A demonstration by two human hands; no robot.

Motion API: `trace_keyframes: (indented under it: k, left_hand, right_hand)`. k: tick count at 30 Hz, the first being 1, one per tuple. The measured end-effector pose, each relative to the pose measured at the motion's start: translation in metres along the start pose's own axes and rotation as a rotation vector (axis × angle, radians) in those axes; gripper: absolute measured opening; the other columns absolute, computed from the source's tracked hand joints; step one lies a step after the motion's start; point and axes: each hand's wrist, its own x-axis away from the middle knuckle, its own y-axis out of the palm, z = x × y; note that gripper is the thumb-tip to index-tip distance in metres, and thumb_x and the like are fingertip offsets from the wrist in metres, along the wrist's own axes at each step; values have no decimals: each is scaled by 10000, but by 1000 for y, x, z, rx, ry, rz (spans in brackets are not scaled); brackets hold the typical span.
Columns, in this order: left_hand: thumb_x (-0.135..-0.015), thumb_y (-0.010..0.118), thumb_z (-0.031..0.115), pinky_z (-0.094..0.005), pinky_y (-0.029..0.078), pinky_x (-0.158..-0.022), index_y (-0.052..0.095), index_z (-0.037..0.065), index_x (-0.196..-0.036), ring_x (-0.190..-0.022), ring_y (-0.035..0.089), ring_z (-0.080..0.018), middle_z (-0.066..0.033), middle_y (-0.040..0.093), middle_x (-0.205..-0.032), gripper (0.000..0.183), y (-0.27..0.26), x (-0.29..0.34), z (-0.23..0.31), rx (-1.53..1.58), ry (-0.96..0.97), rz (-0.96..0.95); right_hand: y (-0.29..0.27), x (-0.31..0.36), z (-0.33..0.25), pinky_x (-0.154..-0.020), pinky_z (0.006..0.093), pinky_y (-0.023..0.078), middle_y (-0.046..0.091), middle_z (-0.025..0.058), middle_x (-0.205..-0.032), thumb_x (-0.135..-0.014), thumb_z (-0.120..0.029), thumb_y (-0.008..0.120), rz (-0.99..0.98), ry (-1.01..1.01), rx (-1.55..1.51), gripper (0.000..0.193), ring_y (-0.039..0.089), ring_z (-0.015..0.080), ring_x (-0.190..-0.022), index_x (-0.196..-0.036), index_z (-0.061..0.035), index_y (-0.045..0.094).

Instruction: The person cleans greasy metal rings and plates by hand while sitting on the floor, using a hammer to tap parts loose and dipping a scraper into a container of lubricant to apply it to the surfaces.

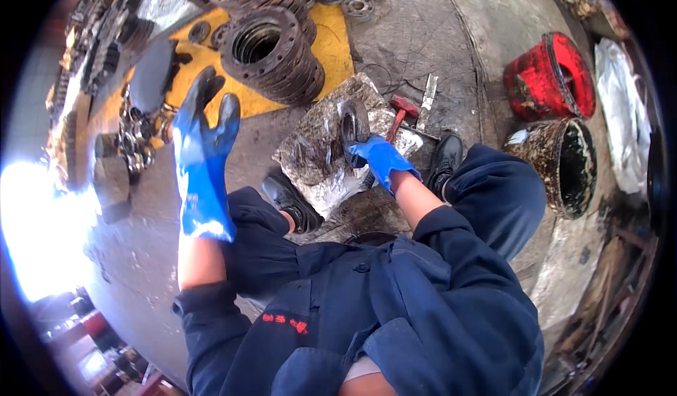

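Note:
My left hand [204, 138], in a blue glove with blackened fingers, is raised at the left with its fingers apart and nothing in it. My right hand [384, 160], gloved the same way, grips a dark metal ring [349, 124] by its near edge. The ring stands tilted on edge over a greasy, foil-covered slab [310, 145] between my shoes. Part of the ring is hidden by the right glove. Just beyond that hand lie a red-headed hammer [403, 105] and a flat metal strip [427, 100].
A tall stack of rusty flanges [271, 54] stands on a yellow floor patch at the far left. Smaller round parts [360, 7] lie behind it. On the right are a red bucket [518, 86], a grimy bucket [539, 157] and a white plastic bag [620, 107].

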Motion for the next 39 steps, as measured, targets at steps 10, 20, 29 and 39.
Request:
trace_keyframes:
  k: [10, 20, 29, 39]
  left_hand:
    - [-876, 700, 197, -383, 542, -938, 594, 45, -1330, -1104, 684, -316, -180, 703, -1191, 490, -4, -11, -38, -244, 56, -64]
    - [-872, 713, 198, -387, 546, -953, 595, 45, -1325, -1119, 681, -308, -183, 697, -1200, 493, -18, -7, -42, -122, -16, -92]
    - [-871, 715, 176, -379, 542, -947, 604, 42, -1311, -1091, 696, -293, -192, 708, -1163, 472, -11, -6, -51, -154, -50, -101]
    - [-888, 706, 195, -354, 555, -882, 694, 74, -1208, -997, 716, -250, -155, 735, -1081, 342, 15, -2, -45, -168, 32, -177]
  right_hand:
    - [-9, -21, -41, -812, 362, 545, 724, 87, -899, -931, -294, 638, -90, 12, -429, 285, 671, 219, -793, -1046, -53, 735]
    - [51, -57, -68, -968, 439, 520, 613, 155, -1248, -990, -307, 546, -23, 70, -727, 386, 605, 294, -1129, -1274, -47, 574]
    - [91, -79, -124, -771, 433, 581, 696, 123, -946, -983, -263, 608, -68, 161, -962, 255, 683, 263, -862, -1094, -37, 654]
    - [-88, -75, 27, -880, 433, 540, 725, 129, -1149, -909, -275, 633, 274, -67, 1433, 271, 696, 308, -1058, -1088, -85, 705]
